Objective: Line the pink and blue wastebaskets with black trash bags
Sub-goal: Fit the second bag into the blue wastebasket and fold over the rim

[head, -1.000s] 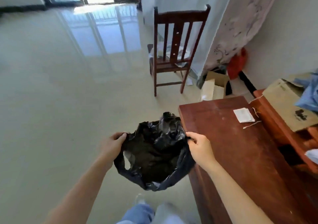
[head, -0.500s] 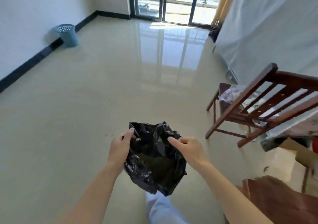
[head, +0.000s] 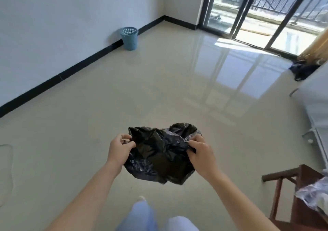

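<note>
A crumpled black trash bag (head: 159, 152) hangs in the air in front of me, held at its upper edge by both hands. My left hand (head: 119, 148) grips its left side and my right hand (head: 199, 153) grips its right side. The blue wastebasket (head: 129, 38), with a perforated rim, stands on the floor against the left wall, far ahead of the bag, and nothing shows inside it. No pink wastebasket is in view.
A glossy beige floor (head: 159, 88) stretches ahead to sliding glass doors (head: 257, 12) at the back right. A dark wooden chair (head: 294, 195) with clear plastic on its seat stands at the lower right. White-draped furniture (head: 317, 96) lines the right side.
The view has swung left, away from the red-brown table and the chair, so the blue wastebasket now lies ahead and larger. Both hands still hold the bag, now spread a little wider.
</note>
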Available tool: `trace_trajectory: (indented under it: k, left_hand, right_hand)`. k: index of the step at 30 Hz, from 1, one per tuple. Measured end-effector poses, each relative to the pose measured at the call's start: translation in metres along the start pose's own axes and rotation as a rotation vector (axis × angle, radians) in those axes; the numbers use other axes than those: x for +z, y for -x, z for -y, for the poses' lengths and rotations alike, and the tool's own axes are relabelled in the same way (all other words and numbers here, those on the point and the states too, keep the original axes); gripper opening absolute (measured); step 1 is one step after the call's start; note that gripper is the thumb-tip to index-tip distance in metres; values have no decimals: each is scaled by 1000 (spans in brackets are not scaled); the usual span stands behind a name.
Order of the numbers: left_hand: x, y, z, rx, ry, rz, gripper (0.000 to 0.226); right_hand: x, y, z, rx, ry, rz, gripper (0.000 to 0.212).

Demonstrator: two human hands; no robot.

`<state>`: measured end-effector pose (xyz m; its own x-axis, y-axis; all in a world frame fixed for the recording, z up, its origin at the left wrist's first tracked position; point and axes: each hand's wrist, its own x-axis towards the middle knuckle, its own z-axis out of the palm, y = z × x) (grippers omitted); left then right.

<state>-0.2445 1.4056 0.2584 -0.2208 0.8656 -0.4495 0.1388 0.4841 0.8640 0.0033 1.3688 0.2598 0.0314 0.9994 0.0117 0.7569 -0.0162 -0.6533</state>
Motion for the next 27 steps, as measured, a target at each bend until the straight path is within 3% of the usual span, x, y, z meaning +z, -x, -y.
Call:
trace_trajectory:
  k: [6,13,17,27]
  left_hand:
    - [11,-161,-50,33,-52,-56,30]
    - [6,-347,-159,240,-286,-112,28]
    - [13,-427,-220,316,-298,-111,28]
    - [64,-693,-338,317,-265,-93,26]
  right_hand:
    - [41,-186,3,-78,-18,-5,18]
    - [67,-399,45,-110,-49,58,12]
    - [65,-500,52,-112,-12,34,17]
    - [86,-803,44,-197,173,36,22]
